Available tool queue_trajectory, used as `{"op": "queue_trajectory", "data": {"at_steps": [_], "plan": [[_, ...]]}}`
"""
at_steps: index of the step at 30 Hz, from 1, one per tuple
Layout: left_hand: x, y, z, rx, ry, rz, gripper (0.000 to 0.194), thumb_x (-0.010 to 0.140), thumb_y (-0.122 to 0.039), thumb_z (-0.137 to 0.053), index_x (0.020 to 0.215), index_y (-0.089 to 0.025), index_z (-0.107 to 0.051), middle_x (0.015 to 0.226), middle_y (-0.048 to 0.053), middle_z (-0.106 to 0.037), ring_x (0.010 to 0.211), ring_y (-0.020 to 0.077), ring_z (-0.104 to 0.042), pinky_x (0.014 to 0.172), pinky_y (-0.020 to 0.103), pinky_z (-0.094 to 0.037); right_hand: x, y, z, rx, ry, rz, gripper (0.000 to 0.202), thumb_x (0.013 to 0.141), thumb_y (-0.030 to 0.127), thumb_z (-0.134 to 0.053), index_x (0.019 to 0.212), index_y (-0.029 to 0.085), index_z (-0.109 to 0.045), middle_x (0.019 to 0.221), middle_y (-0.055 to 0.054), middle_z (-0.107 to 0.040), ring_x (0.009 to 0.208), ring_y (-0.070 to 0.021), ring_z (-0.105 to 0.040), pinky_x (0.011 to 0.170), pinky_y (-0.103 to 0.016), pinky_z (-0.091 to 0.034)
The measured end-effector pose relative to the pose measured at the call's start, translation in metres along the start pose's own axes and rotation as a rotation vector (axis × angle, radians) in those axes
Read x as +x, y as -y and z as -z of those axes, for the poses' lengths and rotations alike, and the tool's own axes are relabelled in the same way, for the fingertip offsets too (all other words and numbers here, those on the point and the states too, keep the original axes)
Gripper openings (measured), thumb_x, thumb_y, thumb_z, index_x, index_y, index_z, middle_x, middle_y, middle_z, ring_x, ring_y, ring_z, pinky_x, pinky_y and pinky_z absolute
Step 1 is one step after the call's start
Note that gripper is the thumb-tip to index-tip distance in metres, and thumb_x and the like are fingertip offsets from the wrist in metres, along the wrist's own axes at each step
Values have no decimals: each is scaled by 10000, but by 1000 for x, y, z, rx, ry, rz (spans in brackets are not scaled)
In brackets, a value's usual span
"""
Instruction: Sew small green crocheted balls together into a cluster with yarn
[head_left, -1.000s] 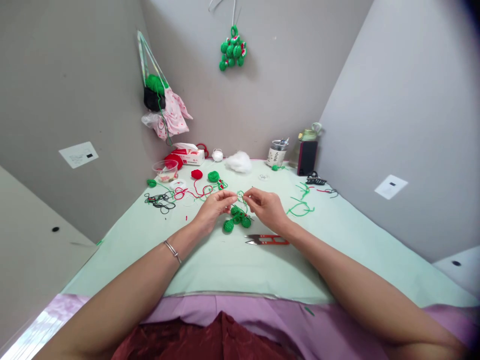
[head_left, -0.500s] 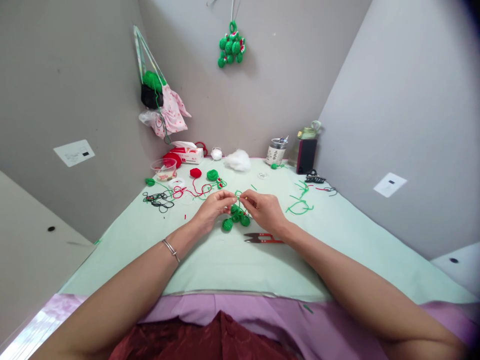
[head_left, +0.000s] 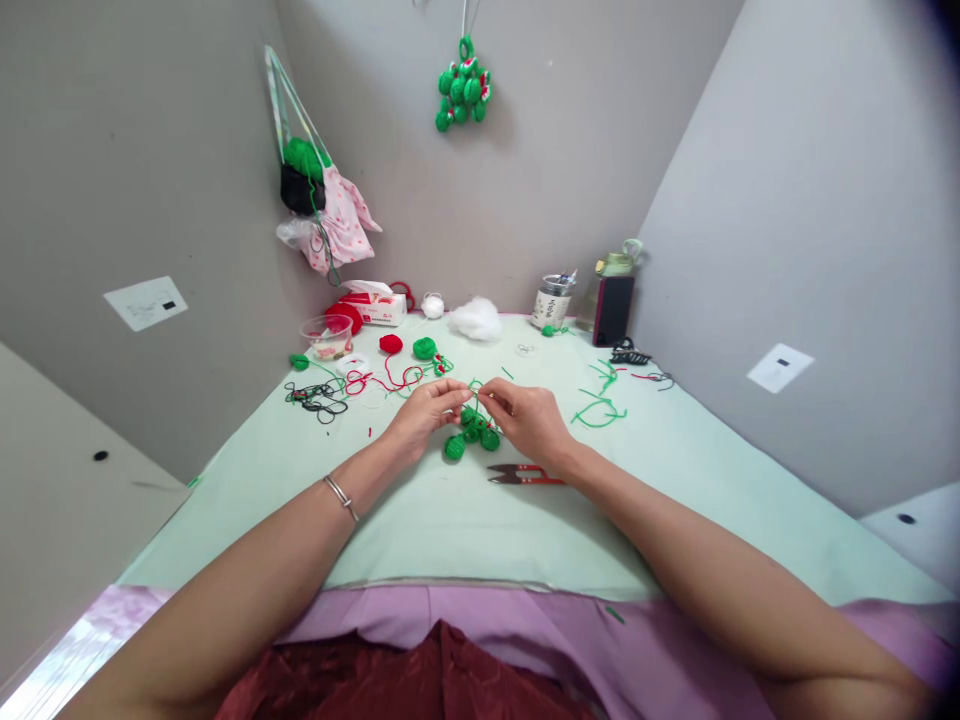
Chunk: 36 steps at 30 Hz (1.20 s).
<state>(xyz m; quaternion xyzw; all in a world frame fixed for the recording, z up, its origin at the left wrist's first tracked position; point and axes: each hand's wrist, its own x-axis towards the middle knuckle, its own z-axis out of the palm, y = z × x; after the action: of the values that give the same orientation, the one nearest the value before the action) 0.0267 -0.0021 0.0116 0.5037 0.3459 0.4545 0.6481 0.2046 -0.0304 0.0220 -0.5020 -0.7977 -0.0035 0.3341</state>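
Note:
A cluster of small green crocheted balls (head_left: 454,447) with bits of red and white lies on the pale green table between my hands. My left hand (head_left: 429,414) is closed, its thumb and fingertips pinching green yarn just above the cluster. Close beside it, my right hand (head_left: 525,415) pinches the same green yarn (head_left: 475,386), the fingertips of both hands nearly touching. Thread snips with red handles (head_left: 517,474) lie below my right hand, partly hidden by the wrist.
Behind my hands are a green yarn ball (head_left: 424,348), a red yarn ball (head_left: 391,344), white stuffing (head_left: 476,320), a pen tin (head_left: 553,304) and a dark phone (head_left: 613,312). Black cord (head_left: 319,400) lies left, green yarn scraps (head_left: 600,413) right. A green cluster (head_left: 463,90) hangs on the wall.
My fingertips have come slightly closer together at the yarn. Otherwise the hands and the green cluster stay almost where they were.

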Motion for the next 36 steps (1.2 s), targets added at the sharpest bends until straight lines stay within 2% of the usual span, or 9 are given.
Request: {"op": "queue_trajectory", "data": {"at_steps": [3,6,10,13,16,19,28,33,36], "plan": [[-2,-2,0,0,-2,7,256,673,-291,-785,810,-144,-625,759,-10,-529,652,77,-497,630,207,-439,1,-3,-1,6,-3,-3,188,943,294,-517,879,221,-678,593,24,-625,502,-116,-465,567,-237,-288],[-4,-5,-1,-1,-1,13,205,669,-237,-752,765,-141,-599,773,-7,-539,638,70,-496,627,205,-446,5,-9,-1,47,-9,-85,168,919,277,-535,841,217,-671,572,25,-616,499,-117,-466,573,-239,-303],[-3,-5,-1,-70,13,4,171,670,-188,-709,724,-149,-552,724,-20,-533,586,61,-492,594,197,-436,9,-16,0,210,38,-182,159,894,267,-544,797,212,-658,531,35,-601,491,-115,-480,574,-234,-336],[-1,-3,0,-158,56,-29,164,687,-174,-688,735,-159,-532,736,-17,-557,573,56,-494,576,186,-428,10,-16,0,317,57,-202,167,898,301,-538,841,211,-667,516,41,-594,478,-113,-481,563,-234,-354],[0,-3,1,-188,29,-64,159,696,-164,-682,740,-161,-529,803,-6,-595,586,49,-499,588,184,-442,10,-15,1,381,59,-217,183,895,330,-543,878,205,-677,514,40,-594,468,-111,-483,550,-235,-367],[-1,-4,2,-195,7,-76,160,694,-161,-688,734,-162,-533,770,-17,-581,591,51,-502,592,183,-453,11,-13,2,421,56,-236,192,886,342,-554,873,199,-681,506,38,-586,463,-111,-488,542,-236,-378],[-3,-11,-1,-274,69,-28,243,726,-208,-713,848,-189,-504,759,-31,-612,522,51,-499,498,174,-418,12,-10,8,497,47,-257,193,870,344,-575,827,184,-674,491,38,-568,445,-99,-474,515,-229,-385],[-4,-13,-1,-198,125,-65,249,792,-311,-720,941,-199,-555,595,-70,-503,446,46,-380,421,160,-298,13,-8,11,565,22,-258,206,857,361,-603,820,173,-678,490,35,-556,443,-94,-464,494,-227,-381],[-5,-10,-3,-120,163,-56,307,821,-403,-692,1010,-170,-630,720,2,-626,498,61,-435,455,188,-348,14,-5,17,653,29,-256,225,831,387,-642,803,166,-675,490,36,-543,439,-94,-459,473,-232,-376]]}}
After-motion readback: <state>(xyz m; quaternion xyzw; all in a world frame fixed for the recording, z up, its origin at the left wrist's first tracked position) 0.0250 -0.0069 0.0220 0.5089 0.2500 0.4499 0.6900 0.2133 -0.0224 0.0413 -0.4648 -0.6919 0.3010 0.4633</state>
